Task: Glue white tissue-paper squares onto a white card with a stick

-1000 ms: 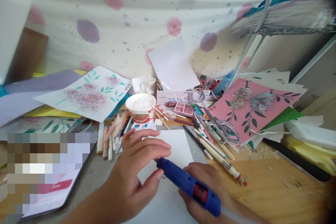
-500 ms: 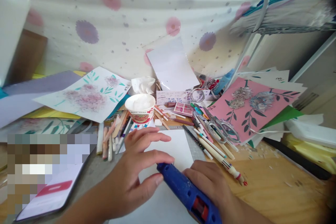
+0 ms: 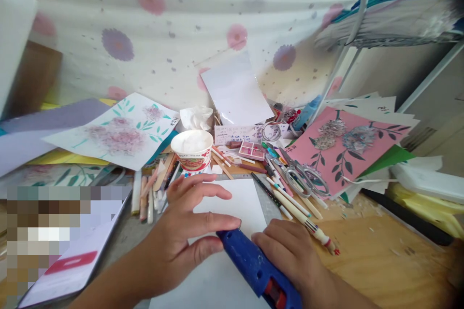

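Observation:
A blue plastic glue gun (image 3: 250, 260) with a red part showing in a slot lies slantwise over a white sheet of paper (image 3: 250, 198). My right hand (image 3: 290, 251) is closed round its side, the fingers curled and partly hidden. My left hand (image 3: 195, 222) has its thumb and forefinger on either side of the gun's far end, touching it. The other left fingers are stretched out above the paper. Whether anything small is pinched at the left fingertips, I cannot tell.
Behind the hands stands a paper bowl (image 3: 192, 150) with white stuff in it. Pens (image 3: 290, 198) and scissors (image 3: 308, 178) lie to the right, near a pink flower picture (image 3: 348, 149). At left are a white flower picture (image 3: 116, 130) and a phone (image 3: 87, 251).
The left forefinger and thumb have straightened slightly at the gun's far end. The view has shifted a little; the gun and my right hand stay nearly in place.

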A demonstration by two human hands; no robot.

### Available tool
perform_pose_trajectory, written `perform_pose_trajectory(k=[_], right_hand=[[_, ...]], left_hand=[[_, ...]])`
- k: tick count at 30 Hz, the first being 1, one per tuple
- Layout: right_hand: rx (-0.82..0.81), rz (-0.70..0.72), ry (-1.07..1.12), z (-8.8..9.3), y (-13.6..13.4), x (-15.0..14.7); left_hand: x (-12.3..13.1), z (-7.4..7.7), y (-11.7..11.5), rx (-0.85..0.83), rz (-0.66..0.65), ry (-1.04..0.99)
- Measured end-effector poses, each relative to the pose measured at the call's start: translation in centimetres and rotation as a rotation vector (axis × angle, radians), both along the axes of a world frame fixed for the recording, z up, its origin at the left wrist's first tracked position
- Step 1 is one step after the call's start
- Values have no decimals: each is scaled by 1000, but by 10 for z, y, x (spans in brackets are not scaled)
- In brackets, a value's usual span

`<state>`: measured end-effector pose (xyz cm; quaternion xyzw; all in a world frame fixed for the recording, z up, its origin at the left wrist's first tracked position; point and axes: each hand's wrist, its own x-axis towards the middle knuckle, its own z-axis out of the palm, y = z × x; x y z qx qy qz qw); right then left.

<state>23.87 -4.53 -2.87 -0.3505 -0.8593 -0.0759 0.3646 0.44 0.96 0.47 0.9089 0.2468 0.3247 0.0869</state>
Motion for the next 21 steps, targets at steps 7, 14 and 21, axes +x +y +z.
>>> perform_pose_trajectory(k=[7, 14, 21], right_hand=[[72, -18, -38, -2, 2, 1], [74, -11, -47, -2, 2, 1], [91, 1, -106, -1, 3, -4]], left_hand=[[-4, 0, 5, 9, -6, 77], [-4, 2, 2, -23, 24, 43], [-6, 13, -7, -146, -28, 203]])
